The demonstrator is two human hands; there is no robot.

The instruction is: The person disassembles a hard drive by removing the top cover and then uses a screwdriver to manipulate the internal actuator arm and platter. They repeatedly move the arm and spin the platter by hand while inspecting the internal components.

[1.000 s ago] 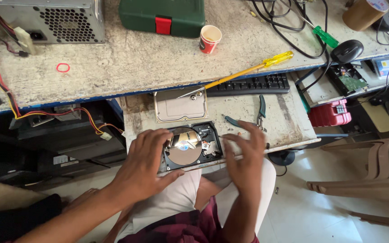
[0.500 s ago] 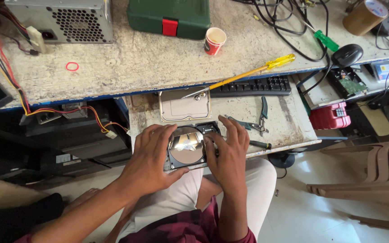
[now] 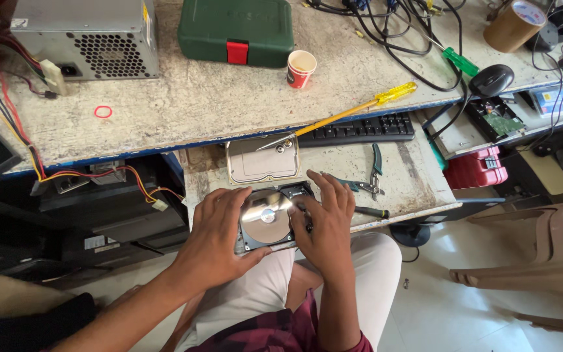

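Shiny disk inside the open hard drive (image 3: 270,218) sits at the near edge of the pull-out shelf (image 3: 412,189). Left hand (image 3: 219,234) holds the drive's side at 9 o'clock, fingers curled around it. Right hand (image 3: 326,221) lies flat on it at 3 o'clock, fingers spread. Its metal lid (image 3: 262,161) lies at 12 o'clock, pliers (image 3: 369,176) at 2 o'clock.

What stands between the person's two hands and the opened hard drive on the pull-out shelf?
Nothing visible does. The left hand rests on the left edge of the opened hard drive, and the right hand lies on its right side. The removed cover and the pliers lie apart on the shelf.
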